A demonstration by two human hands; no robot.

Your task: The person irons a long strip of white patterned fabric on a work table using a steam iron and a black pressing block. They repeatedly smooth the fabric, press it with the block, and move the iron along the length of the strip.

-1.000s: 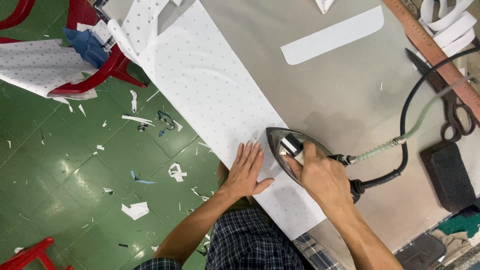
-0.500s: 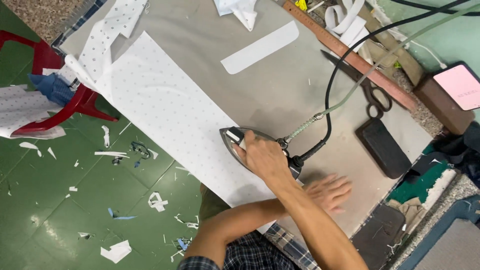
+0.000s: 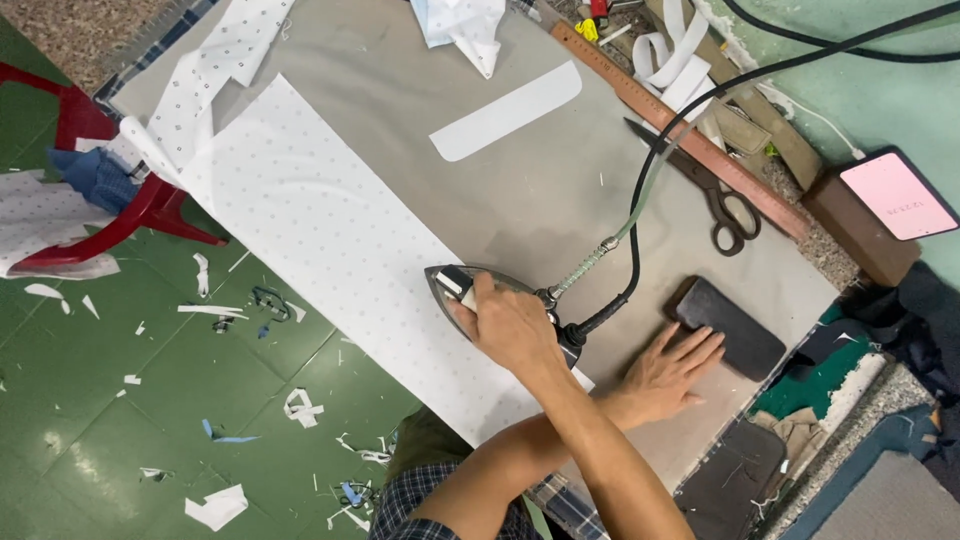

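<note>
I see the grey table (image 3: 560, 190) filling most of the view, with green floor (image 3: 120, 400) and paper scraps below its edge. A long dotted white fabric strip (image 3: 330, 250) lies slantwise along the table's near edge, its far end draped toward a red chair (image 3: 130, 215). A wooden ruler (image 3: 690, 130) runs along the far side, with scissors (image 3: 705, 185) just beside it and a rounded white piece (image 3: 505, 110) lying flat nearer the middle. A dark block (image 3: 730, 325) sits on the table near the right corner.

The iron (image 3: 480, 295) stands flat on the fabric, nose pointing left, its black cord (image 3: 640, 200) and braided hose rising away to the upper right. My right hand (image 3: 510, 325) is clenched round the iron's handle. My left hand (image 3: 670, 370) passes under the right forearm and lies open, palm down on the table, fingertips (image 3: 705, 340) touching the dark block's near edge.
</note>
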